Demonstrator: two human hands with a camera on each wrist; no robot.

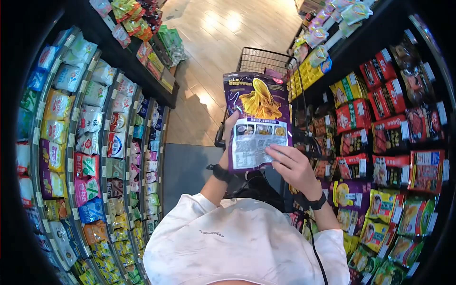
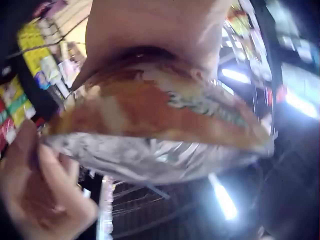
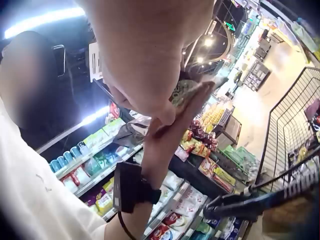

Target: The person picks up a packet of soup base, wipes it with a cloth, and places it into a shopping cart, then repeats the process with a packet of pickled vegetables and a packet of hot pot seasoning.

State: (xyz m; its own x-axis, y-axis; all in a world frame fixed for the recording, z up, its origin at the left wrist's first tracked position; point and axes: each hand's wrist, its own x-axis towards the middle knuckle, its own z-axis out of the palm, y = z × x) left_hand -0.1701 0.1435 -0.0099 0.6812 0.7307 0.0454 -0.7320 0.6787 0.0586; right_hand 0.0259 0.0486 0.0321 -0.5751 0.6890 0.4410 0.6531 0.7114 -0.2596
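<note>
A purple foil food packet (image 1: 259,107) with a golden picture and a white printed panel is held up before the chest, its printed face toward the head camera. My left hand (image 1: 231,127) grips its left side, the thumb on the front and most fingers hidden behind. At the lower right edge, my right hand (image 1: 298,170) pinches the packet, fingertips over the white panel. The left wrist view shows the packet's orange underside (image 2: 150,107) and silvery bottom, with the right hand (image 2: 50,195) at its corner. In the right wrist view, that hand (image 3: 145,60) hides most of the packet.
A black wire shopping cart (image 1: 263,57) stands ahead, partly behind the packet. Shelves of bagged goods (image 1: 90,121) line the left side, and racks of red and black packets (image 1: 375,123) the right. The wood-look floor (image 1: 209,33) runs forward between them.
</note>
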